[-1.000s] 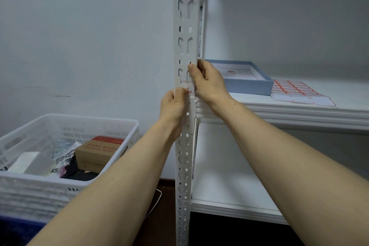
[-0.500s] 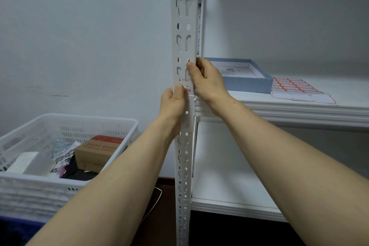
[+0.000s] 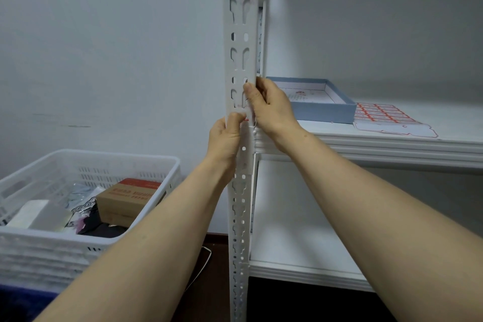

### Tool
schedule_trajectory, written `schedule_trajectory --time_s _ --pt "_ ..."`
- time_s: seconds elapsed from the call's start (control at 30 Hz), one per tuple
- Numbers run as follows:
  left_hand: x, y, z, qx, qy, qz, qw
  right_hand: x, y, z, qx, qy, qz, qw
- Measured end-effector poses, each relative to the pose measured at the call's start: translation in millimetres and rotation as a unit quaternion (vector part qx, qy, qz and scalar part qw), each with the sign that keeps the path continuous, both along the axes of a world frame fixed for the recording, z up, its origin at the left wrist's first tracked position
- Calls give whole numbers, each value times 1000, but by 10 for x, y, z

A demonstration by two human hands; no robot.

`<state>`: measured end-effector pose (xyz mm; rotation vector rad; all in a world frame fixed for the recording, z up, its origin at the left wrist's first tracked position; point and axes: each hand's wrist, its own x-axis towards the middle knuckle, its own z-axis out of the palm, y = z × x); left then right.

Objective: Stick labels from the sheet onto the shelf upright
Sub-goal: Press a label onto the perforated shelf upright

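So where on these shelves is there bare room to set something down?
Free: the lower shelf, visibly bare from the upright rightward; the upper shelf right of the label sheet. Crowded: the upper shelf's left, blue box beside sheet, and the basket.

Blue box (image 3: pixel 324 112) just beside label sheet (image 3: pixel 386 117)

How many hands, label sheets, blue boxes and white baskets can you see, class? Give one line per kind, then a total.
Hands: 2 (left hand, right hand)
Label sheet: 1
Blue box: 1
White basket: 1
Total: 5
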<state>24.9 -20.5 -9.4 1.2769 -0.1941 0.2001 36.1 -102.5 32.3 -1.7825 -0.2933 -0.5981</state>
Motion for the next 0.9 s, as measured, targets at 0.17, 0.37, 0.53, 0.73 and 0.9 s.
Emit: schedule_trajectory --time_s 0.17,0.37,0.53,0.73,0.9 --pt "27 -38 -24 28 -19 56 998 -9 -2 5 -5 0 0 1000" --pt "72 -31 -45 48 -20 61 997 -8 1 4 -7 1 -2 1000" --pt "126 -1 -90 52 -18 48 997 -7 2 6 -5 2 -1 1000" --pt "116 80 -98 116 -43 67 990 -1 -5 2 -4 8 1 1000" --pt "117 167 -104 183 -49 75 979 1 6 1 -2 8 5 1000"
